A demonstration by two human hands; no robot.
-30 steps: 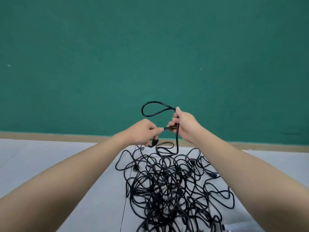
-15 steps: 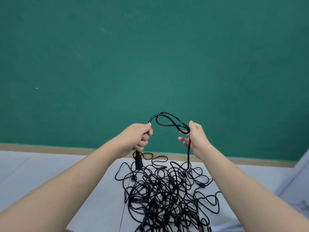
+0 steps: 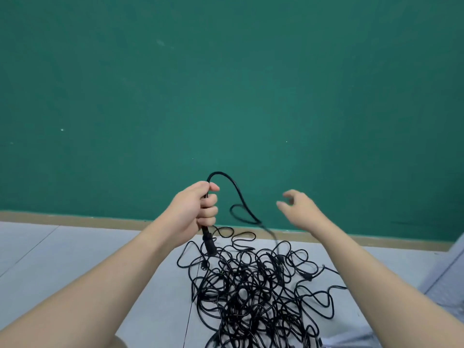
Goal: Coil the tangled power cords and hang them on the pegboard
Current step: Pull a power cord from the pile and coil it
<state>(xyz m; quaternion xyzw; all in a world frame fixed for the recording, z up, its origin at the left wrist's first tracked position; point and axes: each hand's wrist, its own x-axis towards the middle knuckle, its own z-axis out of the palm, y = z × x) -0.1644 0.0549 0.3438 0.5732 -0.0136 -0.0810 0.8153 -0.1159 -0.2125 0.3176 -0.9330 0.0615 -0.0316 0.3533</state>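
Observation:
A tangled heap of black power cords (image 3: 253, 287) lies on the grey floor ahead of me. My left hand (image 3: 198, 209) grips one black cord (image 3: 232, 183) near its end, with the plug (image 3: 210, 243) hanging below my fist. From the top of the fist the cord arches up, curls into a small loop and drops into the heap. My right hand (image 3: 298, 209) hovers to the right of that loop with relaxed, spread fingers and holds nothing. No pegboard is in view.
A green wall (image 3: 226, 84) with a tan baseboard (image 3: 75, 218) fills the space ahead. Grey floor tiles (image 3: 62, 252) stretch to the left of the heap. A pale grey object (image 3: 447, 270) stands at the right edge.
My right hand has let go of the cord and moved away to the right, fingers opening. The raised loop has dropped and slackened. My left hand keeps its grip near the plug.

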